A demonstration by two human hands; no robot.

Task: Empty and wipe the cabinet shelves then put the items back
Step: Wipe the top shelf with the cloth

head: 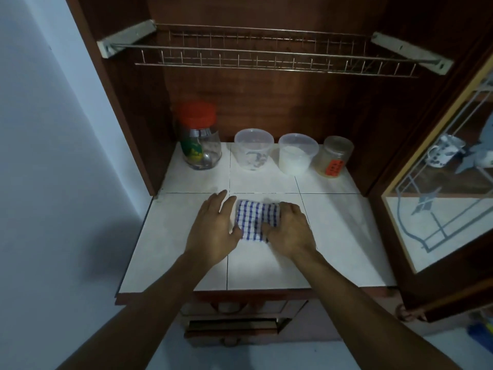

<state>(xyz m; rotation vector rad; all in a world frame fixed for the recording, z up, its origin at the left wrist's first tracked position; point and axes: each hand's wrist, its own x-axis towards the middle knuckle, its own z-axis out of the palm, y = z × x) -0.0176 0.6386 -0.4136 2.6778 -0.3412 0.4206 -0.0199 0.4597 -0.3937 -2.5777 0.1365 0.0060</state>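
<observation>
A folded blue-and-white checked cloth [255,218] lies on the white tiled shelf [336,231] of the wooden cabinet. My left hand [213,231] lies flat beside the cloth's left edge, fingers straight, thumb touching the cloth. My right hand [289,231] rests on the cloth's right side with its fingers curled onto the fabric. At the back of the shelf stand a glass jar with a red lid [198,137], an empty clear tub [253,149], a tub of white powder [297,153] and a small yellowish jar with an orange label [334,156].
A bare wire rack [266,56] hangs above the shelf. The cabinet's glass door [437,198] stands open at the right, with a mug [442,153] seen through it. A drawer [234,324] sits below the shelf. A pale wall [53,156] is on the left.
</observation>
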